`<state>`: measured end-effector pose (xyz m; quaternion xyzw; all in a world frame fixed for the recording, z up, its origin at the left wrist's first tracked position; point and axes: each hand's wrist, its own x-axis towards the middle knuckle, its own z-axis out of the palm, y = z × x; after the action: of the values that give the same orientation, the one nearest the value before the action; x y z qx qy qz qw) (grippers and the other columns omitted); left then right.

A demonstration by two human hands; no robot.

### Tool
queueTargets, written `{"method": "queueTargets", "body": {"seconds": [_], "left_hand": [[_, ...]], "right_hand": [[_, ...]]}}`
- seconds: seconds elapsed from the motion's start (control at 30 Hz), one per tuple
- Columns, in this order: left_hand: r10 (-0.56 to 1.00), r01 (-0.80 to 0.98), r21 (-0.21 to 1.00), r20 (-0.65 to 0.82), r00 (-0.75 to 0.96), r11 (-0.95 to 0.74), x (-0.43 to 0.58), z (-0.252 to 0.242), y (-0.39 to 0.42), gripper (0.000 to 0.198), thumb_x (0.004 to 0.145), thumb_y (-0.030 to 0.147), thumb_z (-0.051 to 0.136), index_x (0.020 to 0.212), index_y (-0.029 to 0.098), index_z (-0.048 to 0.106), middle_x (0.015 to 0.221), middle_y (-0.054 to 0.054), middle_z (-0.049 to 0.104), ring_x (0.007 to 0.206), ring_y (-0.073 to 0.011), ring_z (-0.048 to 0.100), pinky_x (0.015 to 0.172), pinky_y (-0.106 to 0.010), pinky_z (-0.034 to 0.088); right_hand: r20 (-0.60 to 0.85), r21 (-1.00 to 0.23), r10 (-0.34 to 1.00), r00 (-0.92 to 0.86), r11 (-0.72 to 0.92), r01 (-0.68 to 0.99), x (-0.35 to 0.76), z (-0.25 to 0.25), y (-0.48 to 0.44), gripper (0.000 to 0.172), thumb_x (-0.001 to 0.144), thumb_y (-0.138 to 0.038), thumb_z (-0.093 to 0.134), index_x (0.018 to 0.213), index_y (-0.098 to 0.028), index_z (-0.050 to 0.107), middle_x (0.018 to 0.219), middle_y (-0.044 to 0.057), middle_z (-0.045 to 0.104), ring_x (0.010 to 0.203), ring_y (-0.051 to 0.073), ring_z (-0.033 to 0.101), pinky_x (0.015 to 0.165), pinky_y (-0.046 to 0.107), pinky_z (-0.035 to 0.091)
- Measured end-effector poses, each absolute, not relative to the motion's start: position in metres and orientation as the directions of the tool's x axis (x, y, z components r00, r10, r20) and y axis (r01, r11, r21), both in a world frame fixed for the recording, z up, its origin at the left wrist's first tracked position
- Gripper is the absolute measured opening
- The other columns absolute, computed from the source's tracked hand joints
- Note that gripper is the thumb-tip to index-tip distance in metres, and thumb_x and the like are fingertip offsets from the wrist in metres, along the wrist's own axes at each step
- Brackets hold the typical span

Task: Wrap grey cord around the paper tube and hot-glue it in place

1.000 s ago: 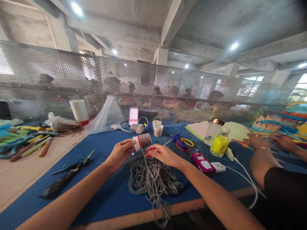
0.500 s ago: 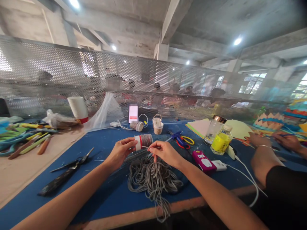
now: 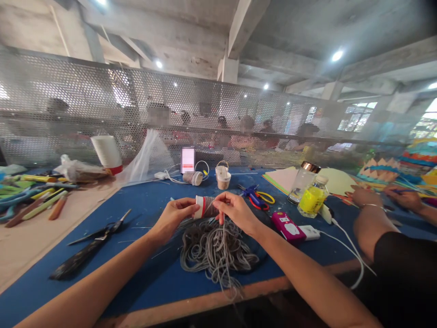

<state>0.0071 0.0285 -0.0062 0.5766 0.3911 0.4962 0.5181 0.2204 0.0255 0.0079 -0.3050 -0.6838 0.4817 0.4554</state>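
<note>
Just above the table, my left hand (image 3: 177,217) grips the white rim end of a small paper cup (image 3: 200,207) lying on its side. A red band circles the cup, and grey cord covers the wall beyond it. My right hand (image 3: 236,212) is at the cup's other end, thumb and fingers pinched on a strand of grey cord that runs down to the pile. Below both hands a loose tangle of grey cord (image 3: 218,255) lies on the blue table (image 3: 143,273), some strands hanging over the front edge.
Scissors (image 3: 109,230) and a dark-handled tool (image 3: 73,262) lie left. Behind stand a phone (image 3: 187,160), a wrapped cup (image 3: 193,178) and a small basket (image 3: 223,178). To the right are a glue gun (image 3: 251,193), a power bank (image 3: 288,226), a yellow bottle (image 3: 312,200) and another person's arm (image 3: 370,228).
My right hand has shifted slightly up and over the cup's wrapped end with the cord. The cup has moved a little right, and the strands at the table edge have swung.
</note>
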Motion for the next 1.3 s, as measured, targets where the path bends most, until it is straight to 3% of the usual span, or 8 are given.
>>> {"method": "queueTargets", "body": {"seconds": [0.2, 0.47, 0.7, 1.3], "left_hand": [[0.959, -0.059, 0.987, 0.162, 0.233, -0.152, 0.0075, -0.0065, 0.0280, 0.015, 0.074, 0.030, 0.074, 0.083, 0.018, 0.078, 0.075, -0.005, 0.073, 0.065, -0.0155, 0.060, 0.064, -0.025, 0.044], [0.952, -0.034, 0.984, 0.178, 0.248, -0.175, 0.0095, -0.0030, 0.0251, 0.019, 0.073, 0.028, 0.075, 0.088, 0.017, 0.079, 0.080, -0.007, 0.075, 0.069, -0.0186, 0.063, 0.067, -0.027, 0.046], [0.952, -0.047, 0.985, 0.171, 0.254, -0.165, 0.0101, -0.0008, 0.0227, 0.016, 0.069, 0.029, 0.077, 0.078, 0.017, 0.078, 0.076, -0.007, 0.074, 0.065, -0.0184, 0.062, 0.063, -0.026, 0.045], [0.936, -0.016, 0.981, 0.187, 0.297, -0.191, 0.0084, -0.0051, 0.0246, 0.017, 0.073, 0.032, 0.075, 0.081, 0.018, 0.077, 0.075, -0.004, 0.073, 0.066, -0.0171, 0.061, 0.066, -0.026, 0.045]], "right_hand": [[0.415, -0.851, 0.863, -0.287, 0.480, 0.213, 0.2207, 0.0095, 0.0211, 0.026, 0.089, -0.045, 0.057, 0.095, -0.020, 0.062, 0.074, -0.002, 0.060, 0.052, 0.008, 0.054, 0.049, 0.019, 0.044], [0.615, -0.642, 0.742, -0.268, 0.668, 0.377, 0.2211, 0.0126, 0.0237, 0.023, 0.092, -0.040, 0.054, 0.089, -0.020, 0.065, 0.086, 0.003, 0.065, 0.075, 0.014, 0.058, 0.073, 0.025, 0.047], [0.630, -0.635, 0.729, -0.267, 0.682, 0.363, 0.2205, 0.0112, 0.0248, 0.021, 0.093, -0.038, 0.054, 0.089, -0.020, 0.064, 0.086, 0.002, 0.065, 0.075, 0.013, 0.059, 0.073, 0.024, 0.046], [0.588, -0.676, 0.768, -0.256, 0.639, 0.367, 0.2229, 0.0094, 0.0295, 0.022, 0.093, -0.040, 0.053, 0.091, -0.020, 0.062, 0.084, 0.002, 0.068, 0.076, 0.015, 0.064, 0.074, 0.024, 0.048]]}}
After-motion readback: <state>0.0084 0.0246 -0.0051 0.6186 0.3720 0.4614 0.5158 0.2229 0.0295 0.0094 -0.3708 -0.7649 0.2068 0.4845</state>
